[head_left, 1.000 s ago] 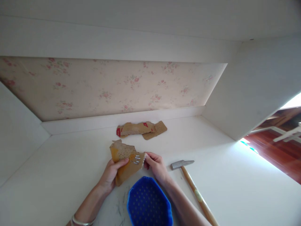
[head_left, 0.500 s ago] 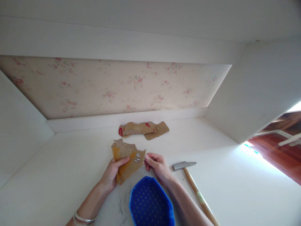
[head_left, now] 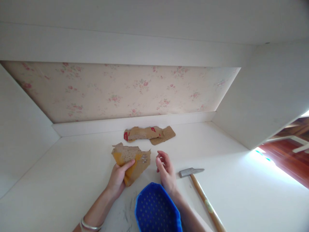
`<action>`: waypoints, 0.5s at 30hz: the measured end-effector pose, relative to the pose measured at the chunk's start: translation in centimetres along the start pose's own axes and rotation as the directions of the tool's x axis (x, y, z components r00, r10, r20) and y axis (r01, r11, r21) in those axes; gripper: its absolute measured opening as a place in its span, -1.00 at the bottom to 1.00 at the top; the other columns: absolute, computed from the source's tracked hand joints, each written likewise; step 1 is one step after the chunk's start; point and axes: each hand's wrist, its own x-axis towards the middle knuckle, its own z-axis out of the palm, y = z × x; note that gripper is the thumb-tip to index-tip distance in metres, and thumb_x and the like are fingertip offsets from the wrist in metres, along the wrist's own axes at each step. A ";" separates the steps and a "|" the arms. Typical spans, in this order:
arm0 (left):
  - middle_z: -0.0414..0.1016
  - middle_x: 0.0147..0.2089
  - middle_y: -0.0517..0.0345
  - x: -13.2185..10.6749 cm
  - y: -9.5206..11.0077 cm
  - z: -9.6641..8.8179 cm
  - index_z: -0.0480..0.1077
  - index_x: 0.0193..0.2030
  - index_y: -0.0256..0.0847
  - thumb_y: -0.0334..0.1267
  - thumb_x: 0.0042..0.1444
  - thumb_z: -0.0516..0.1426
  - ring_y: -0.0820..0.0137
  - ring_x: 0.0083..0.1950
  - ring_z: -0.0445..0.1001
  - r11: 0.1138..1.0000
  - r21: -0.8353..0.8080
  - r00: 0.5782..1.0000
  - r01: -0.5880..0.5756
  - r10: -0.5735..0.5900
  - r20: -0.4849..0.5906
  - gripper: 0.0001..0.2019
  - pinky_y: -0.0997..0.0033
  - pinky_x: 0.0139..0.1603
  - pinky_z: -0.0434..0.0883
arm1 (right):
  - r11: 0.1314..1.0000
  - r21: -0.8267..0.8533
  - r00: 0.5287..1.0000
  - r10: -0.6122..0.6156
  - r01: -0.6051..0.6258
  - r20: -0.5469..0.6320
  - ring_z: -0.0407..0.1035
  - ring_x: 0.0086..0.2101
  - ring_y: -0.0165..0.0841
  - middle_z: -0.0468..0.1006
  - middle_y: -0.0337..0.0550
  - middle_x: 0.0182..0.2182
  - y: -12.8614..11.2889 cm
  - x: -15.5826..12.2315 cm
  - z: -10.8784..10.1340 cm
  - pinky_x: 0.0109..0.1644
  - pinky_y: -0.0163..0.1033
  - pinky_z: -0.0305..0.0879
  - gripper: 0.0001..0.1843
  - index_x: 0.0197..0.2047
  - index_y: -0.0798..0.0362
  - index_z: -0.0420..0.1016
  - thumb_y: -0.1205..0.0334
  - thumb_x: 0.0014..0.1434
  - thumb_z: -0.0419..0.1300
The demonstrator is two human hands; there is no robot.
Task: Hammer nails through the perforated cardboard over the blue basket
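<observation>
A torn piece of brown cardboard (head_left: 140,170) with a yellow stain and many small holes is pinched in my left hand (head_left: 118,178), the thumb on its face. Several short shiny metal pins, perhaps nails, (head_left: 144,158) stick out near its right edge. Just right of the cardboard and apart from it is my right hand (head_left: 167,172). Its fingers are loosely curled, the tips apart, and I see nothing between them. A blue polka-dotted tray (head_left: 156,209) stands below, between my forearms. The hammer (head_left: 205,201) with its wooden handle lies right of my right hand.
More torn cardboard pieces (head_left: 145,132), some with red print, lie at the back of the white surface (head_left: 79,161). White panels enclose the sides, and floral wallpaper (head_left: 135,90) covers the back. Reddish wood flooring (head_left: 285,158) shows beyond the right edge.
My right hand has let go of the cardboard's right edge and drawn away to the right. My left hand still holds the cardboard, now tilted slightly differently. The view has shifted a little.
</observation>
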 end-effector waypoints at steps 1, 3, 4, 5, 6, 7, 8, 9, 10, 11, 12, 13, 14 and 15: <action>0.65 -0.08 -0.08 -0.1 -0.1 0.2 0.50 -0.01 -0.32 -0.41 0.01 0.31 0.12 -0.14 0.65 1.000 0.001 1.000 -0.024 0.024 0.009 -0.64 0.27 -0.14 0.58 | 0.999 -0.030 1.000 -0.025 0.025 -0.001 0.27 -0.37 -0.42 0.38 -0.25 -0.26 -0.1 -0.2 0.0 -0.34 -0.32 0.24 -0.56 0.13 -0.06 0.32 -0.08 0.27 0.16; 0.65 -0.06 -0.06 -0.2 -0.3 0.4 0.51 -0.02 -0.31 -0.37 0.00 0.34 0.12 -0.09 0.64 0.996 0.032 0.997 -0.082 0.082 0.016 -0.64 0.28 -0.08 0.57 | 0.994 -0.087 0.998 -0.057 0.061 0.039 0.24 -0.42 -0.43 0.36 -0.29 -0.33 0.0 -0.4 0.1 -0.37 -0.32 0.20 -0.57 0.09 -0.06 0.35 -0.04 0.22 0.23; 0.65 -0.07 -0.04 -0.3 -0.3 0.4 0.52 -0.04 -0.31 -0.34 -0.01 0.35 0.12 -0.08 0.63 0.991 0.066 0.993 -0.114 0.114 0.004 -0.65 0.29 -0.07 0.56 | 0.991 -0.110 0.996 -0.065 0.072 0.063 0.21 -0.46 -0.44 0.34 -0.33 -0.39 0.0 -0.4 0.2 -0.41 -0.32 0.16 -0.58 0.07 -0.04 0.37 -0.02 0.21 0.25; 0.66 -0.08 -0.03 -0.4 -0.3 0.4 0.53 -0.07 -0.31 -0.32 -0.02 0.36 0.11 -0.07 0.63 0.984 0.111 0.989 -0.142 0.144 -0.013 -0.66 0.28 -0.05 0.55 | 0.988 -0.130 0.994 -0.070 0.081 0.084 0.18 -0.50 -0.45 0.33 -0.36 -0.44 0.1 -0.3 0.2 -0.44 -0.32 0.14 -0.59 0.05 -0.03 0.38 -0.02 0.20 0.26; 0.66 -0.09 -0.02 -0.5 -0.2 0.4 0.55 -0.09 -0.30 -0.30 -0.03 0.37 0.10 -0.05 0.62 0.973 0.163 0.984 -0.166 0.173 -0.030 -0.67 0.28 -0.03 0.55 | 0.985 -0.146 0.992 -0.075 0.089 0.100 0.17 -0.53 -0.46 0.32 -0.38 -0.47 0.2 -0.2 0.3 -0.46 -0.33 0.13 -0.60 0.03 -0.02 0.39 -0.01 0.20 0.26; 0.66 -0.09 0.00 -0.6 -0.2 0.4 0.56 -0.11 -0.28 -0.30 -0.04 0.38 0.09 -0.02 0.61 0.958 0.215 0.978 -0.189 0.203 -0.047 -0.68 0.28 0.00 0.53 | 0.983 -0.160 0.991 -0.078 0.095 0.111 0.18 -0.54 -0.46 0.34 -0.38 -0.48 0.3 -0.1 0.4 -0.46 -0.33 0.14 -0.60 0.02 -0.02 0.38 -0.02 0.20 0.26; 0.66 -0.09 0.01 -0.7 -0.1 0.4 0.56 -0.12 -0.26 -0.30 -0.05 0.38 0.09 0.02 0.59 0.943 0.259 0.971 -0.209 0.231 -0.057 -0.69 0.29 0.04 0.52 | 0.980 -0.171 0.990 -0.081 0.101 0.118 0.20 -0.54 -0.46 0.36 -0.37 -0.48 0.4 0.0 0.4 -0.47 -0.33 0.16 -0.60 0.03 -0.02 0.37 -0.02 0.20 0.26; 0.66 -0.07 0.03 -0.8 -0.1 0.4 0.57 -0.14 -0.24 -0.31 -0.06 0.39 0.10 0.07 0.56 0.929 0.293 0.966 -0.224 0.251 -0.058 -0.70 0.30 0.09 0.49 | 0.978 -0.182 0.989 -0.083 0.105 0.124 0.23 -0.53 -0.45 0.39 -0.36 -0.47 0.5 0.1 0.5 -0.46 -0.33 0.19 -0.59 0.04 -0.02 0.36 -0.02 0.21 0.25; 0.66 -0.07 0.04 -0.9 -0.2 0.4 0.57 -0.15 -0.22 -0.32 -0.06 0.39 0.11 0.11 0.53 0.919 0.315 0.963 -0.236 0.265 -0.054 -0.71 0.31 0.14 0.46 | 0.975 -0.193 0.988 -0.085 0.109 0.128 0.27 -0.53 -0.45 0.41 -0.35 -0.46 0.6 0.2 0.6 -0.47 -0.34 0.21 -0.59 0.05 -0.03 0.36 -0.02 0.21 0.24; 0.66 -0.06 0.05 -1.0 -0.3 0.4 0.58 -0.17 -0.20 -0.34 -0.07 0.39 0.11 0.15 0.50 0.912 0.327 0.960 -0.248 0.277 -0.047 -0.73 0.32 0.18 0.43 | 0.972 -0.206 0.988 -0.087 0.113 0.130 0.31 -0.52 -0.43 0.44 -0.33 -0.45 0.8 0.3 0.6 -0.47 -0.34 0.24 -0.60 0.05 -0.04 0.36 -0.01 0.22 0.24; 0.66 -0.07 0.06 -1.0 -0.5 0.5 0.58 -0.18 -0.19 -0.35 -0.07 0.39 0.12 0.18 0.48 0.906 0.334 0.956 -0.262 0.290 -0.037 -0.74 0.34 0.21 0.41 | 0.968 -0.223 0.987 -0.090 0.117 0.130 0.34 -0.51 -0.42 0.47 -0.31 -0.44 0.9 0.3 0.7 -0.46 -0.33 0.27 -0.62 0.05 -0.05 0.37 -0.01 0.22 0.23; 0.65 -0.07 0.07 -1.1 -0.6 0.5 0.59 -0.20 -0.18 -0.37 -0.08 0.39 0.12 0.20 0.46 0.897 0.344 0.953 -0.277 0.303 -0.024 -0.75 0.34 0.23 0.39 | 0.962 -0.242 0.988 -0.094 0.122 0.124 0.37 -0.49 -0.40 0.49 -0.29 -0.43 1.2 0.4 0.7 -0.45 -0.33 0.29 -0.63 0.04 -0.06 0.38 0.00 0.22 0.23; 0.65 -0.07 0.08 -1.1 -0.9 0.5 0.59 -0.20 -0.16 -0.37 -0.08 0.39 0.12 0.21 0.45 0.885 0.360 0.947 -0.296 0.320 -0.008 -0.75 0.34 0.25 0.37 | 0.956 -0.265 0.988 -0.099 0.127 0.115 0.40 -0.48 -0.39 0.51 -0.28 -0.42 1.4 0.4 0.7 -0.44 -0.32 0.31 -0.65 0.03 -0.06 0.38 0.01 0.23 0.22; 0.65 -0.07 0.08 -1.0 -1.1 0.5 0.59 -0.21 -0.14 -0.37 -0.09 0.40 0.11 0.21 0.44 0.867 0.386 0.941 -0.315 0.339 0.007 -0.74 0.32 0.26 0.36 | 0.948 -0.289 0.989 -0.106 0.132 0.107 0.41 -0.48 -0.38 0.53 -0.26 -0.42 1.6 0.4 0.8 -0.43 -0.31 0.33 -0.67 0.02 -0.07 0.39 0.02 0.24 0.21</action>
